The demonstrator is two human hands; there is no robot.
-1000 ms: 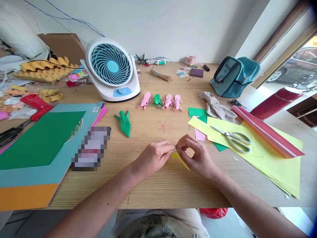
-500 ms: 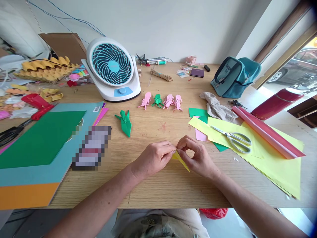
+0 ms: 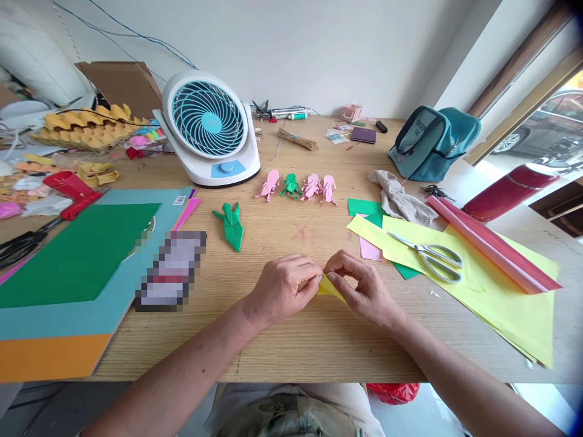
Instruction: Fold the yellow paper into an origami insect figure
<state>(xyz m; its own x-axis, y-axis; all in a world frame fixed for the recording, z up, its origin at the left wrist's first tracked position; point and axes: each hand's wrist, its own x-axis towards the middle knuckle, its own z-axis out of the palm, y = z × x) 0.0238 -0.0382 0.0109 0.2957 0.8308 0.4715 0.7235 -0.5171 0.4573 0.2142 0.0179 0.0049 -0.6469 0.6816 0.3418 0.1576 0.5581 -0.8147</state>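
Observation:
A small folded piece of yellow paper [image 3: 330,287] lies low over the wooden table [image 3: 291,340], near its front edge. My left hand [image 3: 285,286] pinches its left end with curled fingers. My right hand [image 3: 364,286] pinches it from the right, fingertips meeting those of the left hand. Most of the paper is hidden under my fingers. Farther back stands a row of folded paper frogs, pink [image 3: 268,183] and green [image 3: 288,184], and a larger green folded figure [image 3: 231,222] lies to the left.
Scissors [image 3: 432,257] rest on yellow sheets [image 3: 510,291] at the right, beside a pink paper roll [image 3: 492,243] and a teal bag [image 3: 430,142]. A fan [image 3: 209,130] stands at the back. Large green and teal card sheets [image 3: 77,261] cover the left side.
Both hands stay pinched on the yellow paper and have shifted slightly; the paper's visible tip has shortened as the fingers worked it.

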